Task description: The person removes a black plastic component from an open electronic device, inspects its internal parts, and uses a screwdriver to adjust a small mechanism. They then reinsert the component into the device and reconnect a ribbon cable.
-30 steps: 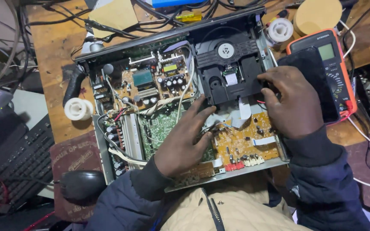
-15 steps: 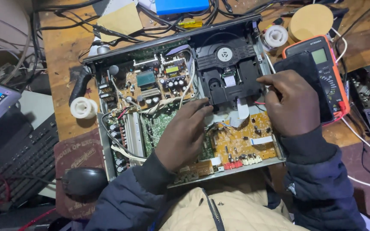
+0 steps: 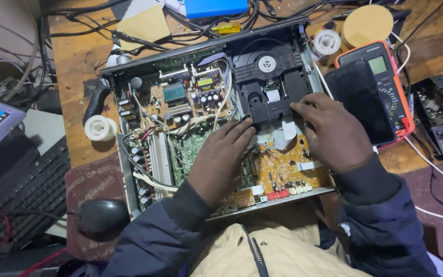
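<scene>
Blue flat box (image 3: 216, 7) at the far edge of the worktop (image 3: 75, 66), half under black cables; tan card square (image 3: 143, 25) just left of it, tilted. Round tan disc (image 3: 368, 24) at far right, white tape roll (image 3: 326, 42) beside it, a second white tape roll (image 3: 100, 128) near the left side. Orange-cased multimeter (image 3: 390, 77) to the right with a greenish screen, a black phone (image 3: 360, 101) lying face-down across its left half. Dark red mat (image 3: 94, 184) with pale lettering at near left, under a black mouse (image 3: 101, 216); black keyboard (image 3: 26, 195) further left.

Opened disc player chassis (image 3: 129, 184) in the middle of the worktop, lid off, slightly skewed — black disc drive (image 3: 270, 84) in the far right corner with a white hub, tan circuit board (image 3: 180, 100) far left with capacitors and a small square chip, green board (image 3: 190, 151) at centre, orange-tan board (image 3: 285, 164) at near right, white ribbon cables running between.

Left hand (image 3: 221, 159) flat and palm-down over the green board, fingers loosely spread, fingertips (image 3: 242, 125) at the drive's near edge — gripping nothing visible. Right hand (image 3: 331, 131) arched over the orange-tan board, fingertips touching the drive's near right edge; cannot tell whether anything is pinched beneath. Both in dark blue sleeves.
</scene>
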